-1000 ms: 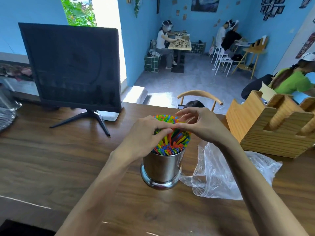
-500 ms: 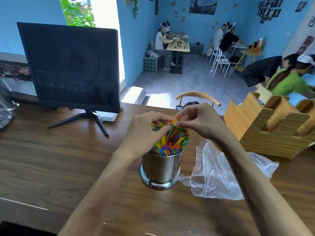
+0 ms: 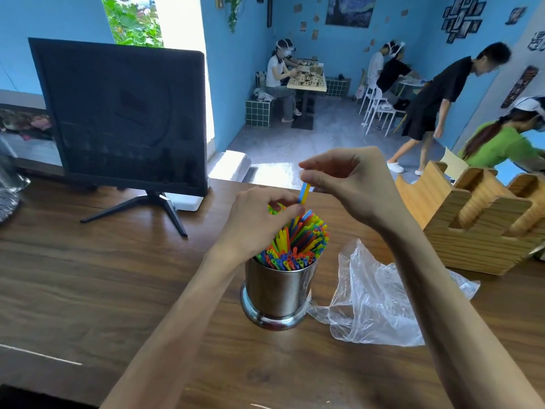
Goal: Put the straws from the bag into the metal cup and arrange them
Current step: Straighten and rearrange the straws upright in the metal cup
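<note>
Overall light: daylight is filling the room brightly, giving strong, saturated colour.
Source: sun is pouring through a doorway (image 3: pixel 180 22) at the upper left, which is blowing out to plain white.
Floor: a glaring sunlit patch (image 3: pixel 274 174) is washing out detail beyond the table edge.
Table (image 3: pixel 88 276): the wood is carrying a soft sheen and faint shadows under the arms.
Metal cup (image 3: pixel 277 293): its side is mirroring pale highlights.
Monitor (image 3: pixel 124 113): the dark screen is showing dim reflections.
Sharpness: the near things are looking fairly crisp; distant people are looking soft.
Distortion: wide-angle bending is curving walls and edges near the borders.
</note>
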Available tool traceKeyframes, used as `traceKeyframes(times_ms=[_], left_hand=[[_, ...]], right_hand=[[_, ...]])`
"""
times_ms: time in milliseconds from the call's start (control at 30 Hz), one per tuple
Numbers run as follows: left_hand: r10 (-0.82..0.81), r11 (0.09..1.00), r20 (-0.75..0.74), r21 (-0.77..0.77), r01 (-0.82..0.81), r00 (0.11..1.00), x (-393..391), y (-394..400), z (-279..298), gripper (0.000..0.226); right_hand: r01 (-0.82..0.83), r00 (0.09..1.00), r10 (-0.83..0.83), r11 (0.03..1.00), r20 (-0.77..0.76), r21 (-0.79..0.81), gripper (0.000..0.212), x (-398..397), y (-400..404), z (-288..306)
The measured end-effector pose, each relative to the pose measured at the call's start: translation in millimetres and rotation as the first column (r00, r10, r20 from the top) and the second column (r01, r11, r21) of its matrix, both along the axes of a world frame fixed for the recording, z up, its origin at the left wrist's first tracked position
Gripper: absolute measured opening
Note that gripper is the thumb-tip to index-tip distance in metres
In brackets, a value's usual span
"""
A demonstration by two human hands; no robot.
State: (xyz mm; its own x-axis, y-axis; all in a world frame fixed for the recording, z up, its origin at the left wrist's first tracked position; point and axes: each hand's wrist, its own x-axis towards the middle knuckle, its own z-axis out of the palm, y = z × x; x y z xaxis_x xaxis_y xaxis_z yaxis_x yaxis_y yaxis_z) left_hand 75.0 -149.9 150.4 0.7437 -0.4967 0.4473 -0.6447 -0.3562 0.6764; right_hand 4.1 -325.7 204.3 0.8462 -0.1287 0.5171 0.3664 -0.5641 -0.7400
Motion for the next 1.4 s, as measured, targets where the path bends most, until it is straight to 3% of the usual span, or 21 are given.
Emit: traceKeyframes(times_ms=[167,433,500,600,700,767,833,933,1000,1200,1333,1400], left_hand=[[-0.026,0.996,-0.026,0.09,0.029,0.999,0,2,2,0.02],[-0.114,0.993,-0.008,-0.011,0.114,0.993,-2,3,1,0.025],[-0.093,0.992,0.025,-0.084,0.095,0.995,-1,2,1,0.024],[-0.057,0.954,-0.125,-0.298,0.017,0.99,-2,5,12,0.013],[-0.108,0.825,-0.266,-0.562,-0.063,0.958,4,21,29,0.014],[-0.122,0.737,-0.316,-0.663,-0.127,0.941,10,37,41,0.008],[-0.053,0.706,-0.301,-0.686,-0.178,0.952,17,47,49,0.006],[0.113,0.726,-0.18,-0.656,-0.205,0.977,25,52,55,0.012],[0.137,0.752,-0.13,-0.631,-0.189,0.982,26,52,60,0.014],[0.036,0.749,-0.032,-0.66,-0.048,0.999,9,38,64,0.023],[-0.009,0.833,0.017,-0.553,0.017,1.0,6,27,52,0.023],[-0.026,0.897,0.039,-0.44,0.041,0.999,5,24,44,0.023]], right_hand=[[0.054,0.967,-0.084,0.99,0.242,0.126,0.018,-4,-1,20],[0.058,0.844,-0.276,0.899,0.46,0.434,0.015,-11,-21,38],[0.03,0.834,-0.3,0.863,0.464,0.504,0.013,-10,-26,33],[0.0,0.86,-0.32,0.781,0.399,0.625,0.011,-9,-32,20],[-0.042,0.926,-0.23,0.724,0.3,0.688,0.015,-11,-38,2],[-0.029,0.965,-0.149,0.757,0.215,0.653,0.019,-13,-36,-16],[0.001,0.988,-0.087,0.837,0.131,0.547,0.018,-13,-28,-34],[0.022,0.999,-0.036,0.937,0.033,0.349,0.015,-11,-7,-52],[0.004,1.0,-0.002,0.972,-0.009,0.235,0.014,-12,4,-57],[0.072,0.995,-0.081,0.986,-0.054,-0.152,0.024,-12,17,-74],[0.049,0.989,-0.087,0.96,-0.124,-0.277,0.017,-12,16,-73],[0.004,0.986,-0.047,0.966,-0.161,-0.259,0.019,-15,9,-68]])
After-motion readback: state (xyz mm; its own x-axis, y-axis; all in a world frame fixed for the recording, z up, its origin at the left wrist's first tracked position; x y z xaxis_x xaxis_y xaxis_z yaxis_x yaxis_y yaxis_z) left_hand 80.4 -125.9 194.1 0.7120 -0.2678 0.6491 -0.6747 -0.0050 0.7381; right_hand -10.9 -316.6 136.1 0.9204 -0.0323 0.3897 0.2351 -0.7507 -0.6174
